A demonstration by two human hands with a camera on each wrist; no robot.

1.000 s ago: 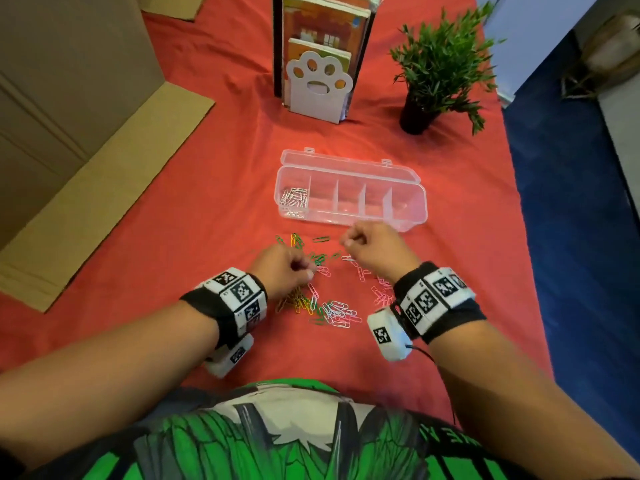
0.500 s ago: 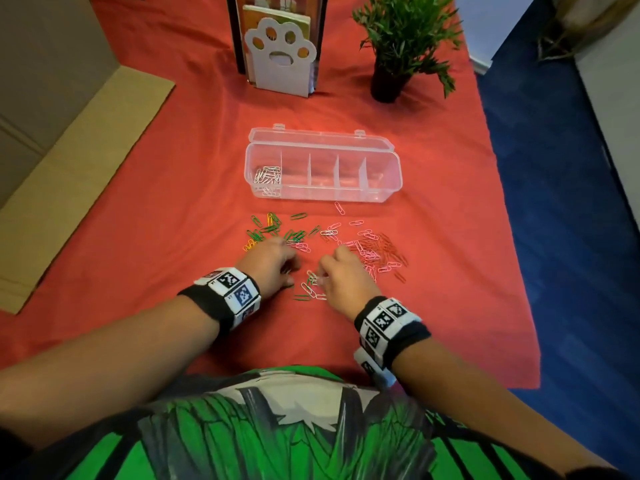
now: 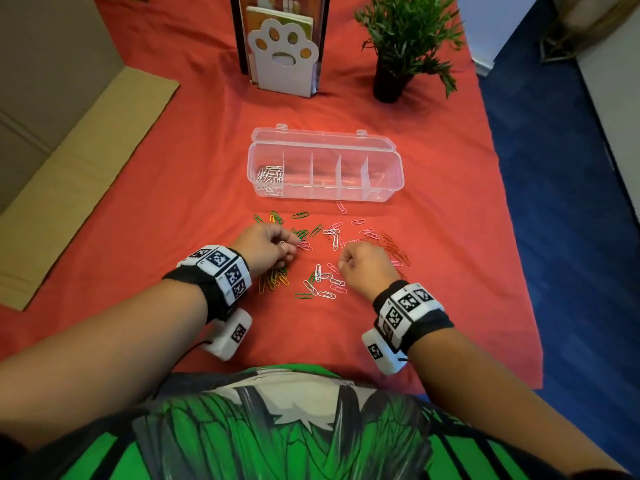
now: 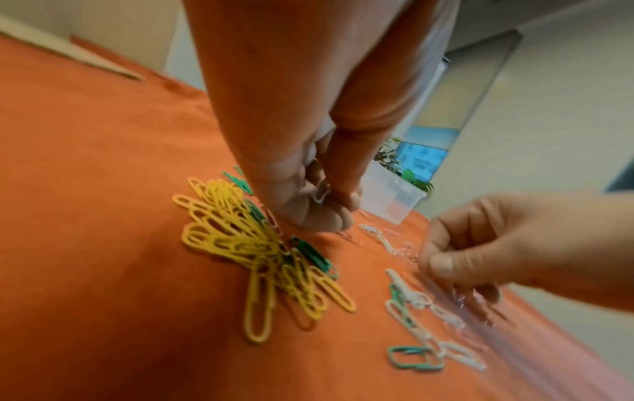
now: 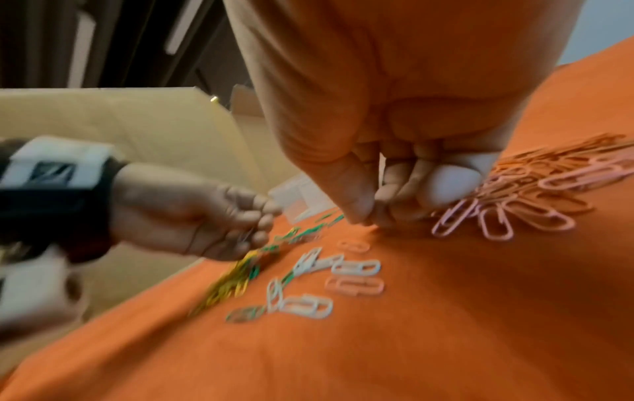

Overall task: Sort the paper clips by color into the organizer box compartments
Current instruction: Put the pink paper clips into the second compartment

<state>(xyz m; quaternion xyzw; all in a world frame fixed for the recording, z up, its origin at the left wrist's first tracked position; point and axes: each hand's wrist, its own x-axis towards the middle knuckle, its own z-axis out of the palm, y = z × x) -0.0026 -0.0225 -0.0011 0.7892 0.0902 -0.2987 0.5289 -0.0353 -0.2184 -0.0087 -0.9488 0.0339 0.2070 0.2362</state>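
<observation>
The clear organizer box (image 3: 388,197) lies open on the red cloth, with white clips (image 3: 270,176) in its leftmost compartment. Loose clips lie in front of it: green (image 3: 301,233), yellow (image 4: 226,238), pink (image 5: 514,206), red (image 3: 391,242) and white (image 3: 320,278). My left hand (image 3: 285,245) hovers over the yellow pile and pinches a white clip (image 4: 320,194). My right hand (image 3: 343,263) is curled, thumb and forefinger pressed together on the cloth (image 5: 367,221). Something white shows inside its curled fingers (image 5: 456,184).
A cardboard box (image 3: 52,98) with a flap fills the left side. A paw-shaped bookend (image 3: 282,60) with books and a potted plant (image 3: 398,46) stand behind the organizer. The cloth's right edge drops to blue carpet (image 3: 554,202).
My right hand drew back from the organizer's front towards me and now sits by the white clips. The left hand stayed over the yellow and green clips.
</observation>
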